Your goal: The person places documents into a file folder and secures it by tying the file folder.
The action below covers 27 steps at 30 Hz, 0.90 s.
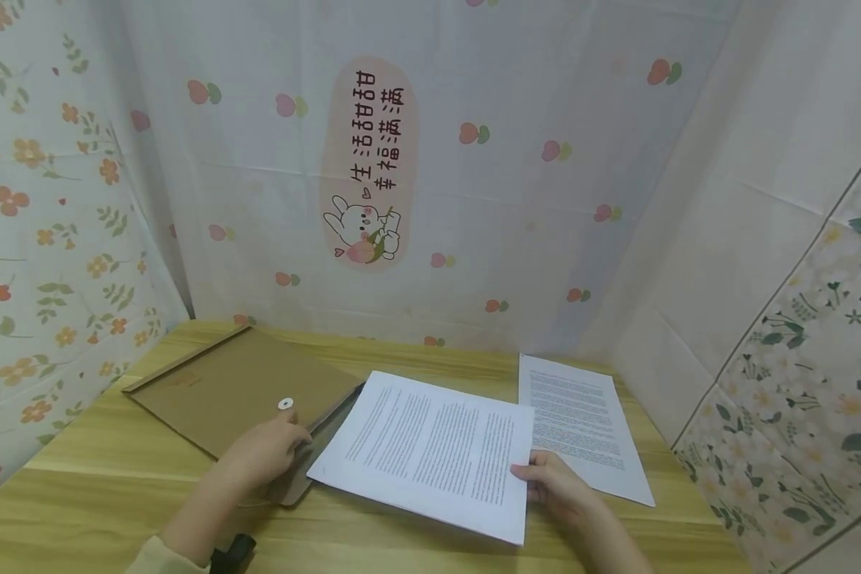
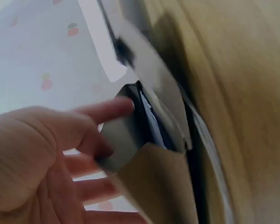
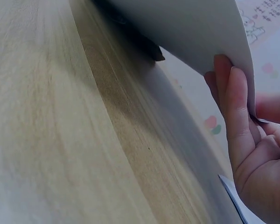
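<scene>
A brown kraft document envelope (image 1: 208, 383) with a white round button lies on the left of the table, its flap (image 1: 290, 488) folded out toward the near side. At its mouth is my left hand (image 1: 261, 454), holding the edge. The left wrist view shows fingers and thumb about the envelope's edge (image 2: 158, 179), beside a dark gap inside. My right hand (image 1: 563, 488) grips the right edge of some printed paper (image 1: 430, 458), thumb on top and fingers underneath. This paper is raised and tilted, its left end close to the envelope's mouth.
Another printed sheet (image 1: 581, 414) lies on the wooden table (image 1: 373, 542) at the right, partly behind the held paper. Patterned curtains (image 1: 531, 239) enclose the table at the back and both sides. A pale string (image 2: 207, 140) runs beside the flap.
</scene>
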Each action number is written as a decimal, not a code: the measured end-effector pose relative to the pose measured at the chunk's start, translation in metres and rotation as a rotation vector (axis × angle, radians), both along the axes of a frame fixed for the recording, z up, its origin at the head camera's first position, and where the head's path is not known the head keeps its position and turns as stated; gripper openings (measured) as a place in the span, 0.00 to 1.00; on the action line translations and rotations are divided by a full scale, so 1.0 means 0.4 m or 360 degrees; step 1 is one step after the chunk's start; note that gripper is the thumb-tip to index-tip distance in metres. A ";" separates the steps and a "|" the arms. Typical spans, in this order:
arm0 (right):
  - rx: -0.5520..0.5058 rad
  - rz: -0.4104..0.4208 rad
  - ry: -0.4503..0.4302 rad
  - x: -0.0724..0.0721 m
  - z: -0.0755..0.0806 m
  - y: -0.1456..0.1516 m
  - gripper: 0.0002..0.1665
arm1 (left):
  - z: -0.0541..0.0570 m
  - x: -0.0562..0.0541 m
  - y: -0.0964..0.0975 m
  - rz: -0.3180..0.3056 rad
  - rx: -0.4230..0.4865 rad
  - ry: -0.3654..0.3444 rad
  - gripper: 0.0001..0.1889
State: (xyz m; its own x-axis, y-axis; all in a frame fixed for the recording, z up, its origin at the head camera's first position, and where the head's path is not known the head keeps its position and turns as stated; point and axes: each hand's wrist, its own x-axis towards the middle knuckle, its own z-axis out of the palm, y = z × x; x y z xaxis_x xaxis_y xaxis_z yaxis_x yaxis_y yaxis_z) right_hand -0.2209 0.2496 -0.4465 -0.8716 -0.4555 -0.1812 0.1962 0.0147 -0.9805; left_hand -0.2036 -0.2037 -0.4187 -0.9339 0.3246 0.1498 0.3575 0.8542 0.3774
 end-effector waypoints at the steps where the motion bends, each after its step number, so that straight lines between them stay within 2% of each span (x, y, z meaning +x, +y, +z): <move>1: -0.0005 0.0008 -0.0008 -0.001 -0.001 0.000 0.24 | 0.003 0.003 0.002 0.0011 0.0010 -0.0013 0.13; 3: -0.0009 0.0013 -0.0027 -0.002 -0.002 0.000 0.24 | 0.009 0.005 0.005 0.0014 -0.0021 0.0005 0.12; 7: -0.0021 -0.0011 -0.0064 -0.002 -0.005 -0.001 0.24 | 0.018 0.009 0.010 0.0008 -0.0138 0.0130 0.11; 10: -0.0023 -0.0021 -0.0078 0.000 -0.006 -0.002 0.23 | 0.023 0.014 0.010 0.0011 -0.0206 0.0208 0.15; 13: -0.0041 -0.0014 -0.0090 0.001 -0.009 -0.003 0.23 | 0.028 0.018 0.008 0.0001 -0.0209 0.0180 0.27; 18: -0.0068 -0.0015 -0.0109 0.000 -0.013 -0.007 0.21 | 0.033 0.028 0.004 -0.0007 -0.0161 0.0040 0.46; 23: -0.0075 0.0021 -0.0094 -0.002 -0.019 -0.016 0.20 | 0.036 0.042 0.002 0.0013 -0.0160 0.0001 0.52; 27: -0.0090 0.0031 -0.0083 -0.002 -0.021 -0.027 0.21 | 0.037 0.041 0.001 0.0007 -0.0150 -0.0002 0.54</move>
State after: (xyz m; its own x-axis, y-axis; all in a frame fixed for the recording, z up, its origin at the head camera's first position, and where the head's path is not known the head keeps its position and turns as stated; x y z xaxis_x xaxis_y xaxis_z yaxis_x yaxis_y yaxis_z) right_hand -0.2219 0.2387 -0.4549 -0.8526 -0.4829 -0.1997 0.2472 -0.0361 -0.9683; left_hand -0.1871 -0.2031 -0.4039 -0.9355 0.3331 0.1175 0.3532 0.8876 0.2956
